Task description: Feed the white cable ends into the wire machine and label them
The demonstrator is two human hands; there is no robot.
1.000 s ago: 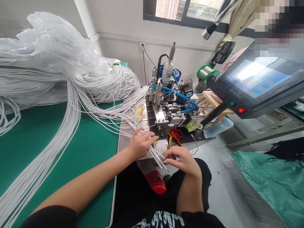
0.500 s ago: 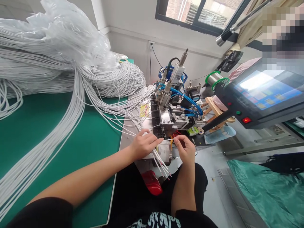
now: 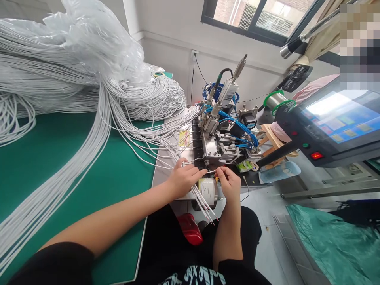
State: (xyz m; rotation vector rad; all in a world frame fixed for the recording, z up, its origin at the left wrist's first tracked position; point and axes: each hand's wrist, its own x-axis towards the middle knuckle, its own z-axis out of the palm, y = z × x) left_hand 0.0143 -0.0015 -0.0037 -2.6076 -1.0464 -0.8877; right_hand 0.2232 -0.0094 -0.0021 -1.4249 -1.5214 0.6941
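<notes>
My left hand (image 3: 186, 180) is closed on a thin white cable (image 3: 211, 171), which stretches across to my right hand (image 3: 229, 181). The right thumb and fingertips pinch the cable's end, hiding its tip. Beneath the left hand, a bunch of white cables (image 3: 202, 202) slants down toward my lap, pinkish at the tips. Just beyond both hands stands a bench machine (image 3: 211, 146) with metal cylinders and blue air hoses. Several white cables run into the black row along its left side.
A large heap of white cables (image 3: 160, 99) under clear plastic (image 3: 103, 39) covers the back of the green table (image 3: 127, 174). To the right, a touchscreen panel (image 3: 341, 122) juts out on an arm. A solder wire spool (image 3: 279, 102) stands behind it. Below the hands is a red object (image 3: 190, 229).
The view has shifted slightly, so the machine and panel appear farther right. My right hand has drawn a little closer to the left, leaving less cable between them.
</notes>
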